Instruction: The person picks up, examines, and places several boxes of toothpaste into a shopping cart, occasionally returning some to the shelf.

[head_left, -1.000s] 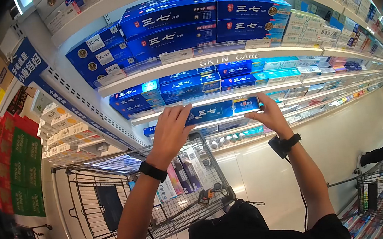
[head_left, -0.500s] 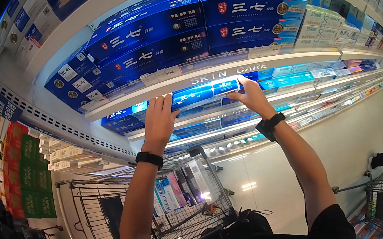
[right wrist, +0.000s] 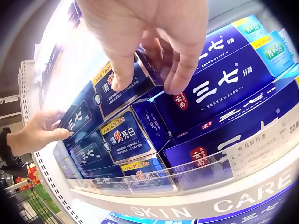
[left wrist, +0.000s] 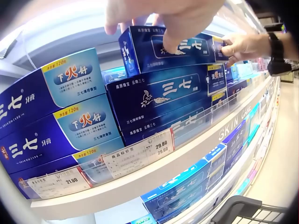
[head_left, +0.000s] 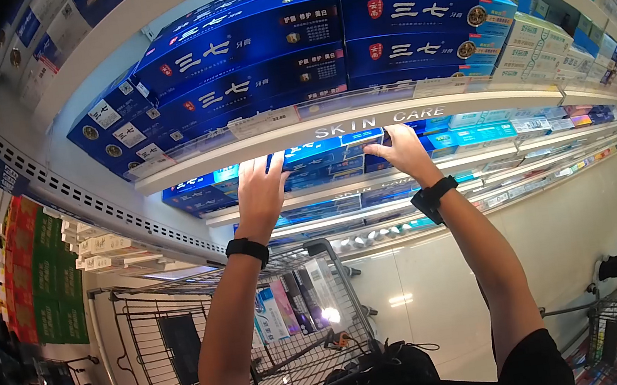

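A dark blue toothpaste box (left wrist: 148, 59) lies on top of a stack of matching boxes (left wrist: 163, 91) on a shelf. My left hand (head_left: 260, 191) grips its left part, thumb on the front face and fingers over the top, as the left wrist view shows. At the box's other end, my right hand (right wrist: 145, 39) has its thumb on the front and its fingers curled round the end. In the head view the upper shelf edge (head_left: 256, 146) partly hides the box and the fingertips of both hands.
Blue boxes with light-blue ends (left wrist: 86, 119) stand left of the stack, and larger blue boxes (right wrist: 210, 88) right of it. A clear lip with price tags (left wrist: 140, 154) fronts the shelf. Below stands a shopping cart (head_left: 150, 353) with several boxes (head_left: 300, 303) inside.
Both hands have carried the toothpaste box from in front of the shelves up and inward onto the stack under the upper shelf. The head view has come closer to the shelves.
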A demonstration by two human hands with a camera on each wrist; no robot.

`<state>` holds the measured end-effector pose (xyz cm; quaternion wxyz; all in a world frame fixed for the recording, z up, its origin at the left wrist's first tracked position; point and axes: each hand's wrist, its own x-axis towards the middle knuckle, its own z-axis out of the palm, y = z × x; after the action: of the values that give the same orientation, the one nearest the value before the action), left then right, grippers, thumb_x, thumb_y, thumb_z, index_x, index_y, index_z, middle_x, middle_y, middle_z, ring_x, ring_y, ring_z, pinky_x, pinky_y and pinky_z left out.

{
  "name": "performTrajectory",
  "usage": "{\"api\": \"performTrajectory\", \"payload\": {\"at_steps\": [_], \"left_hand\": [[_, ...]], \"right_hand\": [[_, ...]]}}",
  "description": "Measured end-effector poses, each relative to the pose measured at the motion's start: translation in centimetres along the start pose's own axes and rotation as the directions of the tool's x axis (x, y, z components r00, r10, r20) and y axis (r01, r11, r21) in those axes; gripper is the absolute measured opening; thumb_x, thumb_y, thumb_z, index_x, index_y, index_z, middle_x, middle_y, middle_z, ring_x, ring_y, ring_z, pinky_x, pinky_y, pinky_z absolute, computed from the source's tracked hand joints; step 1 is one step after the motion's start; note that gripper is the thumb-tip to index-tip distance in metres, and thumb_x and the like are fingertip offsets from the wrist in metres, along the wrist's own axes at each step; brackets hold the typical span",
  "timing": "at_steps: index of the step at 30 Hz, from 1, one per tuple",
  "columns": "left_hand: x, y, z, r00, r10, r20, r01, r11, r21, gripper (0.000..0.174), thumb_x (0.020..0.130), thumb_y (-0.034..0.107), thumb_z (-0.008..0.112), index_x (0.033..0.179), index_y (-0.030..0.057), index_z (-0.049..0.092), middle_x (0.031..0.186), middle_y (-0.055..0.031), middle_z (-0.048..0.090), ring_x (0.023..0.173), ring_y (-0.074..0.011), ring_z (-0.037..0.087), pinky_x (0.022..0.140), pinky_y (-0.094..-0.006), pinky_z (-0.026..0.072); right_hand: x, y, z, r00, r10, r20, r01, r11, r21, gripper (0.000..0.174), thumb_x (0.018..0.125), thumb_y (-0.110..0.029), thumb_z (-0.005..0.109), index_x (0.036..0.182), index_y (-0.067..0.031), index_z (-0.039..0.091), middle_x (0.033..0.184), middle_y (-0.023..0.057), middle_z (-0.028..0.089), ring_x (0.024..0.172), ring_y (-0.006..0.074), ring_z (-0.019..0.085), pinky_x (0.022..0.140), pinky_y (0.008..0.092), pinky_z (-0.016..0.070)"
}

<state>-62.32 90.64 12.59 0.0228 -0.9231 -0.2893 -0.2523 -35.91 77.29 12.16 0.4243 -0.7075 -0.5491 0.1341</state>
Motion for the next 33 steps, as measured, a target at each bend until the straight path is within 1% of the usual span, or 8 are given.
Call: {"api": "performTrajectory", "payload": {"at_steps": [2, 5, 8, 11, 14, 23, 26, 33], "left_hand": [[-0.1, 0.0, 0.2, 1.000, 0.008, -0.022, -0.007, 0.999, 0.049, 0.045, 0.080, 0.016, 0.071, 0.122, 0.0068, 0.057, 0.121, -0.0131, 0.057, 0.117, -0.0324, 0.049, 0.104, -0.0453, 0.0363], [-0.3, -0.2, 0.5, 0.999, 0.024, -0.026, -0.020, 0.992, 0.125, 0.048, 0.079, 0.018, 0.072, 0.124, 0.0079, 0.056, 0.121, -0.0108, 0.057, 0.118, -0.0305, 0.049, 0.106, -0.0470, 0.0335], [-0.2, -0.4, 0.3, 1.000, 0.022, 0.002, -0.022, 0.980, 0.198, 0.052, 0.078, 0.020, 0.073, 0.125, 0.0094, 0.055, 0.122, -0.0084, 0.058, 0.119, -0.0284, 0.049, 0.107, -0.0477, 0.0326], [0.0, -0.8, 0.2, 0.999, 0.013, 0.035, -0.022, 0.970, 0.242, 0.055, 0.076, 0.021, 0.074, 0.126, 0.0109, 0.055, 0.122, -0.0068, 0.058, 0.120, -0.0272, 0.049, 0.107, -0.0478, 0.0323], [0.0, -1.1, 0.3, 0.999, 0.022, 0.027, -0.028, 0.966, 0.258, 0.055, 0.075, 0.022, 0.075, 0.126, 0.0115, 0.055, 0.122, -0.0063, 0.058, 0.120, -0.0269, 0.049, 0.107, -0.0479, 0.0322], [0.1, -1.7, 0.3, 0.999, 0.012, 0.037, -0.021, 0.963, 0.267, 0.052, 0.077, 0.024, 0.073, 0.125, 0.0125, 0.056, 0.121, -0.0062, 0.059, 0.120, -0.0260, 0.050, 0.106, -0.0476, 0.0319], [0.1, -1.7, 0.1, 0.999, -0.002, 0.040, -0.008, 0.964, 0.265, 0.047, 0.078, 0.023, 0.072, 0.122, 0.0140, 0.058, 0.121, -0.0052, 0.060, 0.120, -0.0245, 0.051, 0.106, -0.0484, 0.0326], [-0.1, -2.3, 0.0, 0.999, -0.012, 0.048, -0.002, 0.964, 0.267, 0.050, 0.079, 0.025, 0.072, 0.125, 0.0143, 0.057, 0.123, -0.0061, 0.059, 0.122, -0.0267, 0.049, 0.106, -0.0484, 0.0323]], "right_hand": [[0.0, -0.2, 0.1, 1.000, 0.017, -0.007, -0.017, 0.998, -0.059, 0.032, 0.079, -0.025, 0.075, 0.093, 0.0017, 0.066, 0.082, 0.0164, 0.065, 0.063, 0.0260, 0.061, 0.062, 0.0377, 0.0485], [0.2, 0.7, 1.0, 0.996, -0.074, -0.059, 0.071, 0.997, -0.043, 0.032, 0.078, -0.026, 0.075, 0.093, 0.0009, 0.066, 0.081, 0.0168, 0.065, 0.076, 0.0305, 0.061, 0.072, 0.0400, 0.0472], [0.2, -0.1, 1.1, 1.000, 0.017, -0.003, -0.017, 1.000, -0.025, 0.034, 0.077, -0.027, 0.075, 0.092, 0.0012, 0.063, 0.084, 0.0184, 0.063, 0.088, 0.0349, 0.057, 0.080, 0.0424, 0.0446], [0.0, 1.0, 2.1, 0.998, -0.021, -0.064, 0.008, 0.979, -0.202, 0.038, 0.075, -0.027, 0.077, 0.093, 0.0020, 0.060, 0.088, 0.0196, 0.061, 0.089, 0.0367, 0.056, 0.080, 0.0432, 0.0452], [-0.5, -0.2, 2.3, 0.996, -0.004, -0.094, -0.017, 0.976, -0.218, 0.040, 0.073, -0.023, 0.080, 0.094, 0.0026, 0.057, 0.091, 0.0199, 0.059, 0.090, 0.0378, 0.055, 0.080, 0.0448, 0.0456], [0.1, -0.7, 2.5, 0.995, 0.092, -0.025, -0.096, 0.966, -0.240, 0.041, 0.071, -0.019, 0.081, 0.096, 0.0043, 0.058, 0.094, 0.0235, 0.062, 0.093, 0.0416, 0.058, 0.080, 0.0465, 0.0475], [-0.1, -1.1, 2.6, 0.998, 0.018, -0.056, -0.032, 0.966, -0.255, 0.040, 0.072, -0.019, 0.080, 0.093, 0.0050, 0.057, 0.090, 0.0233, 0.062, 0.090, 0.0414, 0.058, 0.079, 0.0462, 0.0481], [0.0, -1.4, 2.9, 0.999, 0.023, -0.024, -0.029, 0.962, -0.272, 0.037, 0.074, -0.017, 0.079, 0.093, 0.0052, 0.055, 0.092, 0.0246, 0.062, 0.088, 0.0435, 0.060, 0.076, 0.0469, 0.0496]]}}
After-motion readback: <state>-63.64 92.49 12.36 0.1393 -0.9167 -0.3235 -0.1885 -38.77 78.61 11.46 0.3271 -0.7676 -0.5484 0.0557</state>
